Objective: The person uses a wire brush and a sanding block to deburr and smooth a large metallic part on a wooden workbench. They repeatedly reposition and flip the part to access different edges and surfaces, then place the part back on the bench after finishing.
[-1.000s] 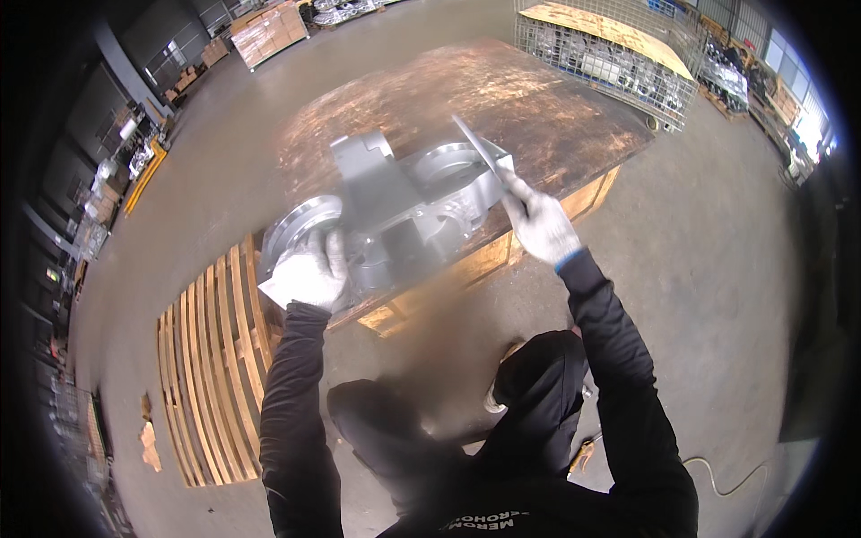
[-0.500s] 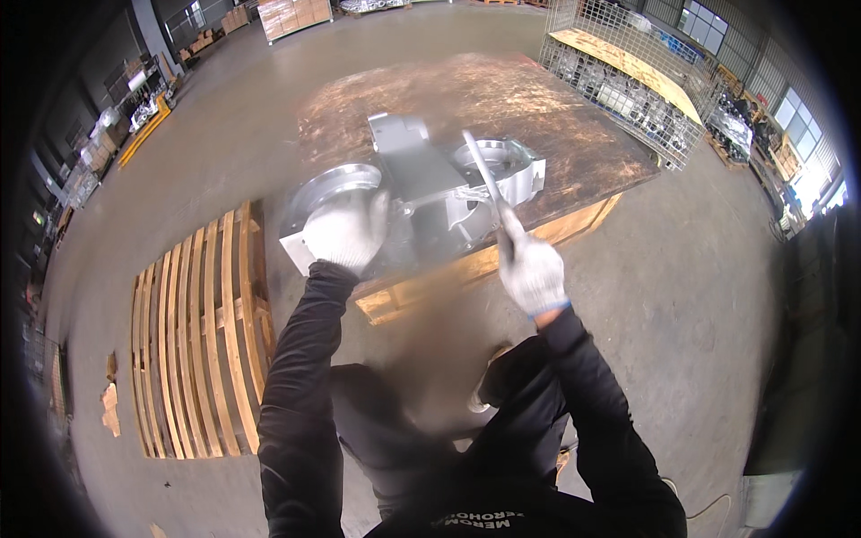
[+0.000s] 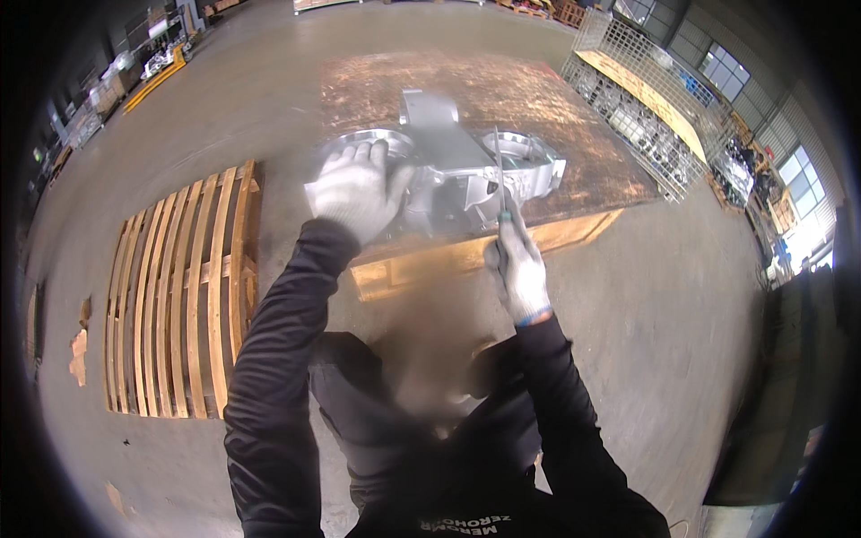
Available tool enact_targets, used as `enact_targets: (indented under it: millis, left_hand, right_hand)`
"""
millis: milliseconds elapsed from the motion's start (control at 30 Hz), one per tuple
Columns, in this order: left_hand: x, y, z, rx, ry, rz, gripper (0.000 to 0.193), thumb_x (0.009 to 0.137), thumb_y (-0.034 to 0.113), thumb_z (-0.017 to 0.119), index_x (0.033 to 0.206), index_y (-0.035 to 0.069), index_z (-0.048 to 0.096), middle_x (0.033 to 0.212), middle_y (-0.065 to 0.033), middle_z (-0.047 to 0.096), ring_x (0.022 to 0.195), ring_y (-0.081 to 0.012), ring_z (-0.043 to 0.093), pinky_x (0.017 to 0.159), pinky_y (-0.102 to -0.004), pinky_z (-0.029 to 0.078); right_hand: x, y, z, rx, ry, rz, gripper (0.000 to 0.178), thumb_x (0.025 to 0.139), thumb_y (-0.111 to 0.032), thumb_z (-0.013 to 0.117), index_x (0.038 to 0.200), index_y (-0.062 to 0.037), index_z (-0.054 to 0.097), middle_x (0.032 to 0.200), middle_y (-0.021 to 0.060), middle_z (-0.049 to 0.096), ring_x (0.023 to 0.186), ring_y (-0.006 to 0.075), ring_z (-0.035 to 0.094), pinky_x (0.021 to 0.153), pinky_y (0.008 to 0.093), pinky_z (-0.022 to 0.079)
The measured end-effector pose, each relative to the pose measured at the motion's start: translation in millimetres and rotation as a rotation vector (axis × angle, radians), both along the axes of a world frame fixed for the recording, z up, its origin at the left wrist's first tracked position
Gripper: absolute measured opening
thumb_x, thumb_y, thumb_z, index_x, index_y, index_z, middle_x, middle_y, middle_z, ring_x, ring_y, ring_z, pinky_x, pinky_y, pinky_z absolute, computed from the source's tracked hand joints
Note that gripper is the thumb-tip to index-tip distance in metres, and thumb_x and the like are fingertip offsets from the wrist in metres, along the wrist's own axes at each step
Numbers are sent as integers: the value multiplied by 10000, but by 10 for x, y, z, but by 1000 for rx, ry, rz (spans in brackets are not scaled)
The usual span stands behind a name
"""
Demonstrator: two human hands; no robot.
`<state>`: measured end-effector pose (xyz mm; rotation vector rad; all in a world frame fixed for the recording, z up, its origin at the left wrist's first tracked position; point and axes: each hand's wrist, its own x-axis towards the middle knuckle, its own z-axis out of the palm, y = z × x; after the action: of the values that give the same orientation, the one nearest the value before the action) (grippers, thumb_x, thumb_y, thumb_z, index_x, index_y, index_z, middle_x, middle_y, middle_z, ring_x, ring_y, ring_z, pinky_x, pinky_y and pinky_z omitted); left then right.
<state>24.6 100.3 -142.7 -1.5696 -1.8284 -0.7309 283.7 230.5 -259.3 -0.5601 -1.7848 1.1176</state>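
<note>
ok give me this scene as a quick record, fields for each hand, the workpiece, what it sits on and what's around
left hand: gloved left hand pressing on the casting's rim
right hand: gloved right hand gripping a thin metal file
workpiece: grey cast-metal housing with round openings
support: rusty brown sheet on a wooden pallet
surroundings: bare wooden pallet to the left, wire mesh cage to the right

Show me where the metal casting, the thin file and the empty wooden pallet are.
metal casting [image 3: 444,148], head view, on its flat grey top plate.
thin file [image 3: 499,170], head view, midway along the narrow blade above the right hand.
wooden pallet [image 3: 179,287], head view, on its middle slats, left of the arms.
</note>
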Motion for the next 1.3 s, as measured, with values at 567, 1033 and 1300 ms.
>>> enact_targets:
  millis: [567,1033,1300]
  left_hand:
    - [-90,-39,-132,-189,-161,69,287,1066,309,552,1132,86,720,1033,-151,756,1080,-370,684,1029,-539,466]
    - [-91,-52,-88,-294,-147,123,332,1086,326,503,1182,104,730,1125,-156,765,1138,-381,681,1066,-532,457]
    - [-149,-61,-69,-290,-142,90,349,1101,358,517,1159,96,740,1107,-176,761,1125,-395,682,1024,-532,488]
  right_hand:
    - [-79,-536,710,534,-710,-470,502,1037,-163,660,1535,-189,608,817,214,728,691,408,714,621,487,571]
    - [-600,-722,451,302,-165,-47,554,1086,-84,577,1624,-17,462,919,140,667,774,226,610,726,324,530]
    - [-300,-1058,-170,19,-94,-45,553,1087,-19,587,1628,-58,477,1086,176,768,841,104,653,839,286,554]
